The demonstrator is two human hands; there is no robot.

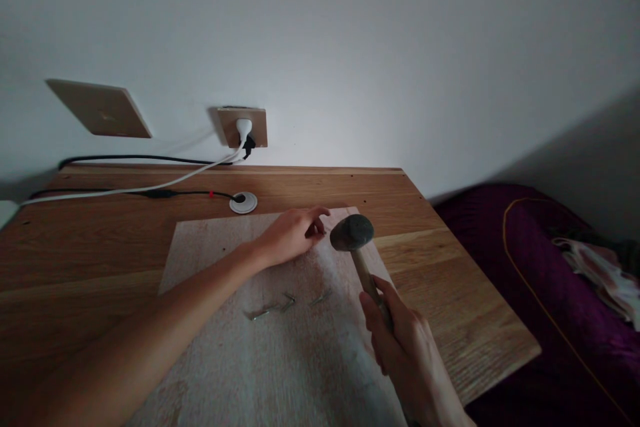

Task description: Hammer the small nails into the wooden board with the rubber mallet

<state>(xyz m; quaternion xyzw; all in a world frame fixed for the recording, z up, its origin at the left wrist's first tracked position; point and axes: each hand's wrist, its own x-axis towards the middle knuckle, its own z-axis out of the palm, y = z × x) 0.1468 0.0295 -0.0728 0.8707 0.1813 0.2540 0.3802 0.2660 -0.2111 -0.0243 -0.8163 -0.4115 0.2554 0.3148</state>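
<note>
My right hand (400, 340) is wrapped round the wooden handle of a hammer (353, 233), whose dark head hovers over the far part of a pale plywood board (225, 347). My left hand (295, 233) rests on the board just left of the hammer head. Its fingertips are pinched together, probably on a nail, which is too small to make out. Several loose nails (280, 307) lie on the board between my two arms.
The board lies on a wooden desk (100, 233) against a white wall. A wall socket (243, 127) holds a white and a black plug; their cables run left across the desk. A cable grommet (243, 202) sits near the board. A purple bed (540, 267) stands to the right.
</note>
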